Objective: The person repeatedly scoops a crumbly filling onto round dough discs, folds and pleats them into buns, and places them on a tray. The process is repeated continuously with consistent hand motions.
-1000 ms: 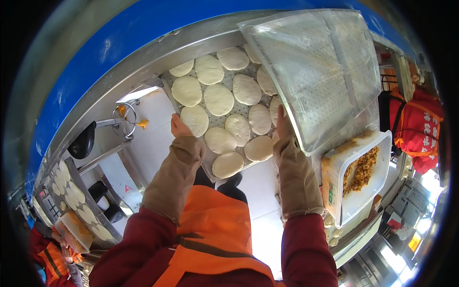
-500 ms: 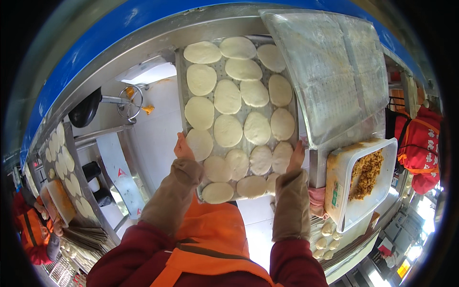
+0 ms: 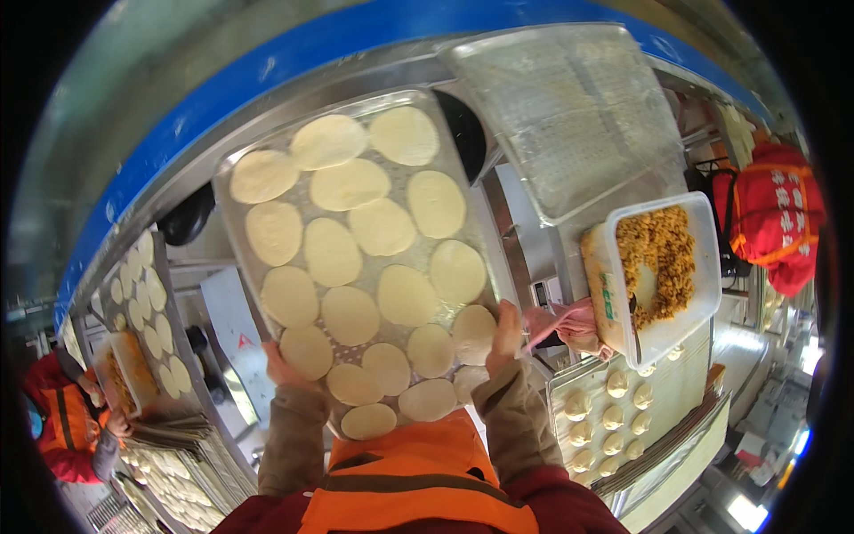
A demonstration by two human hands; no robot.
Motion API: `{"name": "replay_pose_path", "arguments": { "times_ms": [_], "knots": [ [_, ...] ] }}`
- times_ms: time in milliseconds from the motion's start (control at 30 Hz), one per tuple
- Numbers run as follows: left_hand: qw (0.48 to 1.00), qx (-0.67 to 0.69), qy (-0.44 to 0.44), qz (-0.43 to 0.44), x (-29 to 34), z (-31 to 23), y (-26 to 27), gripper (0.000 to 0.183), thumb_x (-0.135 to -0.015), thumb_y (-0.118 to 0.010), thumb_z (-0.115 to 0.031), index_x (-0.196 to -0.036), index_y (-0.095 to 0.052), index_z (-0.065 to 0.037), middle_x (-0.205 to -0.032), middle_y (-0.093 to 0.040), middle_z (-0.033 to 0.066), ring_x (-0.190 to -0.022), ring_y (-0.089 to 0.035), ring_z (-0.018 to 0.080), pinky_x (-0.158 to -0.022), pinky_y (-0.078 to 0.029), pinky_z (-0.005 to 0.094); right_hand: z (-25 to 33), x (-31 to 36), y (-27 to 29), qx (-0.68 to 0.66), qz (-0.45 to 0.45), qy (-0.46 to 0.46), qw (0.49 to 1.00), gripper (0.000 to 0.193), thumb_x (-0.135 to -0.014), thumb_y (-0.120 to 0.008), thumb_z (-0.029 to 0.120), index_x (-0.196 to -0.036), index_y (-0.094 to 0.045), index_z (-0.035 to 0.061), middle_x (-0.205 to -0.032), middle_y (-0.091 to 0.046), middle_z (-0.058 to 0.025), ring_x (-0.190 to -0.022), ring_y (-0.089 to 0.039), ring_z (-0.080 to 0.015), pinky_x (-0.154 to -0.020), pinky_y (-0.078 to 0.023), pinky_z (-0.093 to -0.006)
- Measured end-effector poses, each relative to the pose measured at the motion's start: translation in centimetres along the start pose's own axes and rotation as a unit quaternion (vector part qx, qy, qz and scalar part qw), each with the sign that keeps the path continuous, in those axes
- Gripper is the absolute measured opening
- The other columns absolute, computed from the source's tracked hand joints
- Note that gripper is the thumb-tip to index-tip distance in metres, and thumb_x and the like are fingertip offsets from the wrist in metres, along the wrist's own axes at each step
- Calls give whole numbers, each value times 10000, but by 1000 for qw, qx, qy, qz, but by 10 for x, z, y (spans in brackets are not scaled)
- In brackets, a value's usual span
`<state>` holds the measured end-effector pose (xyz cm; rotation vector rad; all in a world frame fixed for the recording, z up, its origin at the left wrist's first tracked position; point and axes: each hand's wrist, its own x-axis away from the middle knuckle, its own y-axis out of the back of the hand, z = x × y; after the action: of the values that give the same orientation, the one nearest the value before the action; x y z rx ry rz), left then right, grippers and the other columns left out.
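A large perforated metal tray (image 3: 342, 271), covered with several flat dough rounds (image 3: 406, 296), is held up in front of my body. My left hand (image 3: 289, 367) grips its near left edge. On the near right edge, my right hand (image 3: 504, 336) is closed round the rim. The tray tilts slightly and its near end reaches my orange apron (image 3: 405, 472). Some rounds overlap one another at the near end.
To the right stand a plastic tub (image 3: 663, 343) of brown crumbly filling (image 3: 658, 258), a pink cloth (image 3: 569, 325) and a tray of shaped buns (image 3: 614, 416). An empty metal tray (image 3: 569, 125) lies beyond. Co-workers (image 3: 76, 418) are at both sides.
The dough tray has swung left and turned, nearer my body, with both hands still on it. More of the bun tray at the right has come into view.
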<state>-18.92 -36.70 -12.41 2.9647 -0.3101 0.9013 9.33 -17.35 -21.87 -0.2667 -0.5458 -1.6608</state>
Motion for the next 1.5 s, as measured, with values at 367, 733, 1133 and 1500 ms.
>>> {"name": "replay_pose_path", "arguments": {
  "times_ms": [367,733,1133,1500],
  "knots": [
    [971,-48,-120,202,-113,-167,-194,510,-931,-467,-513,-843,-647,-44,-795,-644,49,-721,-637,160,-643,-522,297,171,-20,-53,-208,-36,-53,976,420,-849,-547,329,-1136,-617,31,-1149,-572,-117,-1049,-520,-236,-933,-384,-330],
    [843,-276,-70,456,-209,-110,-619,688,-917,-395,-598,-1076,-639,25,-980,-680,110,-853,-664,207,-760,-534,334,220,-158,-69,-17,-354,-79,932,639,-888,-466,517,-1349,-452,75,-1330,-466,-212,-1227,-406,-408,-1042,-301,-464],
    [601,-418,-504,458,-182,-22,-759,543,-929,-454,-508,-1118,-586,-16,-1095,-583,190,-1036,-520,323,-896,-399,396,251,-167,-48,13,-310,-95,946,680,-903,-518,446,-1404,-340,23,-1409,-350,-260,-1318,-308,-401,-1087,-258,-455],
    [492,-262,-466,687,-9,-12,-725,217,-859,-648,-207,-1034,-642,-79,-941,-629,109,-908,-585,256,-834,-460,377,300,-71,-14,-171,-117,124,970,459,-941,-528,233,-1333,-425,18,-1166,-586,-175,-1093,-540,-297,-944,-406,-372]
  ]
}}
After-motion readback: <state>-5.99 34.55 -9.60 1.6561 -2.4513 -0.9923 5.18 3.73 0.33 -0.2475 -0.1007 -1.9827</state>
